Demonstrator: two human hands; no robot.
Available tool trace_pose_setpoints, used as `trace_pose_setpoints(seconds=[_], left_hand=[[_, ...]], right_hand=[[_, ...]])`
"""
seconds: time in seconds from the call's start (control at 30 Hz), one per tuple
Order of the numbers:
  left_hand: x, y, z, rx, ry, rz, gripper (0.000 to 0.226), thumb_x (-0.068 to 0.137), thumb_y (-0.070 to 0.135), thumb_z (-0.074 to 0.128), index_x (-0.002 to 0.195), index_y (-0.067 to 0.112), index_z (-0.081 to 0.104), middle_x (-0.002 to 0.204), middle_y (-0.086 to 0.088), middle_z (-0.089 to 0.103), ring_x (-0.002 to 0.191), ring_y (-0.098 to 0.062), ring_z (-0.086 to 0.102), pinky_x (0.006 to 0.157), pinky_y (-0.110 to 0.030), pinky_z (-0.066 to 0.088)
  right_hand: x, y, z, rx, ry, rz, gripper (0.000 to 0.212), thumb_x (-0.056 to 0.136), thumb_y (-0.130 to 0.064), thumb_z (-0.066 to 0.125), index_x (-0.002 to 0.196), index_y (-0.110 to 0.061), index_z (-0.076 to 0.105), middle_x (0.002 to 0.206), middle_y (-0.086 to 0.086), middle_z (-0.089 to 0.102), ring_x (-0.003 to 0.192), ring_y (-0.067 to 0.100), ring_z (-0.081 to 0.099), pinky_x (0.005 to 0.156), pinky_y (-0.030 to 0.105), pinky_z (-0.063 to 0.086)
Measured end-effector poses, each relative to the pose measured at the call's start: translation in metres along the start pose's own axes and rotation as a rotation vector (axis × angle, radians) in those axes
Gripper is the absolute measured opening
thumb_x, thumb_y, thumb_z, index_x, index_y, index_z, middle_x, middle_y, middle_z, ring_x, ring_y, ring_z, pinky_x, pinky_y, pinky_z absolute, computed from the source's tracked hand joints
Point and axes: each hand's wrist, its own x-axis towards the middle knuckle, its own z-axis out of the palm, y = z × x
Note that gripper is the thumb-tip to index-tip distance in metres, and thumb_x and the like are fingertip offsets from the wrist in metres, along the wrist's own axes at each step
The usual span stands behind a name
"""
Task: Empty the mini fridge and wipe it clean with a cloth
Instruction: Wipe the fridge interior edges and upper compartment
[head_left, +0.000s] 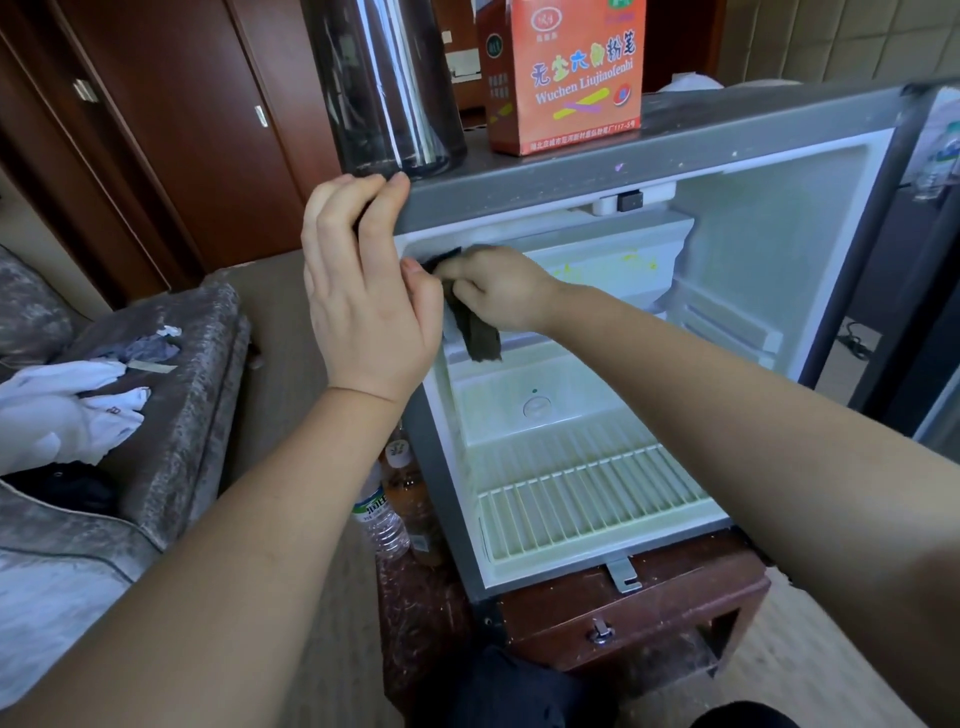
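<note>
Mini fridge (571, 176) emptied, my left hand (363, 291) grips its top corner; my right hand (498, 286) pinches the cloth (480, 338), wiping the upper wall; shelf (597, 499) likely next.

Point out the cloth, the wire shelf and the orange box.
cloth (480, 338), head view, its dark hanging end.
wire shelf (597, 499), head view, middle of its bars.
orange box (576, 78), head view, its printed front face.

Dark wooden doors (171, 119) stand far left, a padded wall (810, 41) far right. A grey sofa (202, 374) strewn with white clothes (67, 410) sits left on pale flooring (275, 322)
</note>
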Motion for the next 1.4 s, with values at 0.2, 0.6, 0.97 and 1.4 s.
trace_pose_setpoints(seconds=[0.2,0.6,0.97,1.4], left_hand=[[0.000,0.000,-0.001,0.019,-0.011,-0.013,0.051,0.074,-0.005,0.050,0.125,-0.006,0.053,0.125,-0.009,0.038,0.120,-0.036,0.042,0.112,-0.032,0.028],[-0.002,0.001,-0.001,0.043,-0.017,-0.017,0.052,0.074,-0.006,0.051,0.125,-0.005,0.053,0.122,-0.019,0.049,0.120,-0.038,0.044,0.110,-0.035,0.030],[0.000,0.000,-0.001,0.014,-0.008,0.007,0.051,0.072,-0.007,0.051,0.123,-0.007,0.054,0.124,-0.012,0.043,0.118,-0.037,0.044,0.110,-0.036,0.032],[0.000,0.004,-0.002,0.012,-0.014,-0.029,0.049,0.072,-0.008,0.052,0.121,-0.009,0.056,0.118,-0.027,0.055,0.116,-0.042,0.048,0.108,-0.040,0.035]], right_hand=[[-0.067,0.027,0.010,-0.001,-0.128,0.231,0.035,0.091,-0.002,0.037,0.118,-0.011,0.058,0.106,0.013,0.065,0.096,0.031,0.057,0.074,0.033,0.042],[-0.077,0.051,0.021,0.116,0.162,0.565,0.028,0.091,-0.011,0.053,0.119,-0.008,0.055,0.100,0.013,0.066,0.094,0.030,0.060,0.075,0.031,0.047],[-0.021,0.065,0.013,0.114,0.798,0.583,0.030,0.093,-0.026,0.053,0.114,-0.005,0.055,0.115,0.012,0.059,0.106,0.027,0.053,0.089,0.032,0.040],[0.032,0.031,0.035,-0.278,0.198,0.307,0.041,0.097,-0.032,0.042,0.136,-0.020,0.048,0.143,0.006,0.044,0.123,0.034,0.045,0.102,0.038,0.036]])
